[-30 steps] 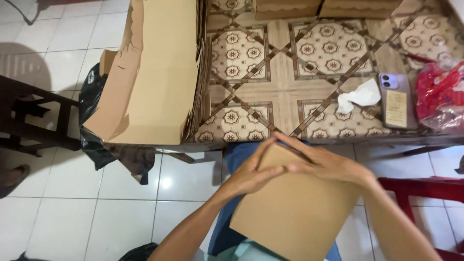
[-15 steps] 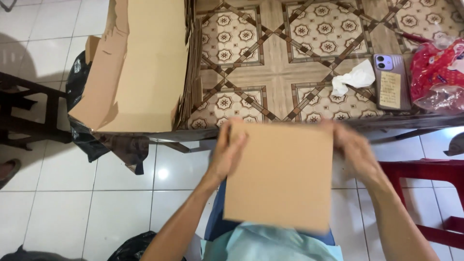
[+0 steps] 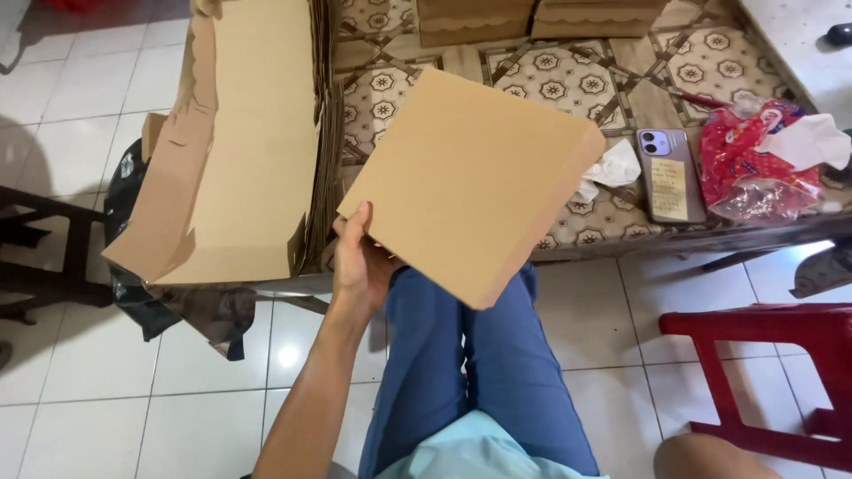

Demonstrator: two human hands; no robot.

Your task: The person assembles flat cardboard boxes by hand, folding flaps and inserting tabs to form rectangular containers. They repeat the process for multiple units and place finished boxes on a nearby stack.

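Cardboard fills the middle of the view: a flat brown box (image 3: 470,182) is held tilted over the near edge of the table (image 3: 568,75), one corner hanging down above the person's blue-trousered lap. The left hand (image 3: 359,262) has it by the lower left edge, fingers closed round that edge with the thumb (image 3: 357,232) lying along the top face (the other fingers are hidden beneath, so only the thumb shows plainly). The right hand is out of view; whether anything supports the box from that side cannot be told.

At the table's left end lies a stack (image 3: 244,142) of flat unfolded cardboard, overhanging the near left corner, its flaps drooping toward the floor. A dark bag (image 3: 146,293) hangs or sits under that corner. Along the far edge stand two more brown boxes (image 3: 541,16), side by side. Toward the right end of the patterned tabletop lie a crumpled white tissue (image 3: 612,168), just beside the held box, then a phone (image 3: 668,175) face down, then a red plastic bag (image 3: 754,164) near the right edge. A red stool (image 3: 772,372) stands on the white floor tiles at the lower right, well apart from the left hand.
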